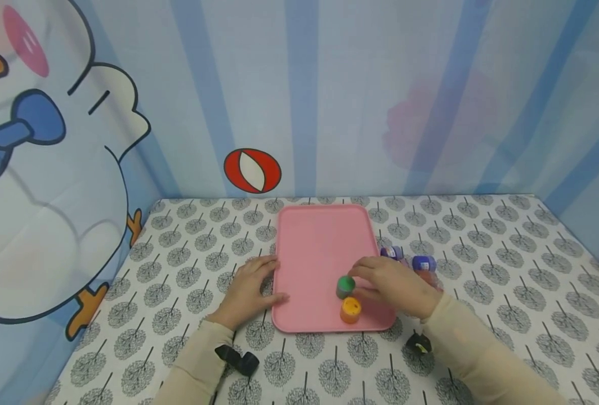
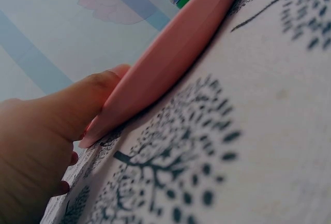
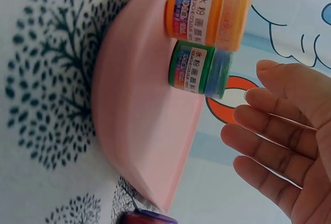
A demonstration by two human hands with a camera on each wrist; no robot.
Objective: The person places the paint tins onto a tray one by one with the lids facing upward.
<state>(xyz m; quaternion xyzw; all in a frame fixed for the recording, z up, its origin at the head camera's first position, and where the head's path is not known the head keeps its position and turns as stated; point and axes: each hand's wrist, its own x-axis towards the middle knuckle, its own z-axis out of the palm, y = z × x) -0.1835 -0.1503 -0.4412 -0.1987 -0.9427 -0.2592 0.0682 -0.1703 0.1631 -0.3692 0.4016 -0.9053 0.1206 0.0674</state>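
Observation:
A green paint jar [image 1: 345, 288] and an orange paint jar [image 1: 351, 311] stand upright side by side on a pink tray [image 1: 320, 236], near its front right. My right hand [image 1: 393, 281] hovers just right of the green jar. In the right wrist view its fingers [image 3: 269, 141] are spread and loosely bent, with a gap between them and the jars. On the tray's left edge rests my left hand [image 1: 249, 289], its thumb [image 2: 98, 87] laid over the rim in the left wrist view. The other left fingers are mostly hidden there.
Right of the tray lie jars with purple lids, one [image 1: 392, 252] by the rim and another [image 1: 424, 263] farther right, partly behind my right hand. A tree-patterned cloth [image 1: 482, 270] covers the table. A printed curtain [image 1: 350, 101] hangs behind it.

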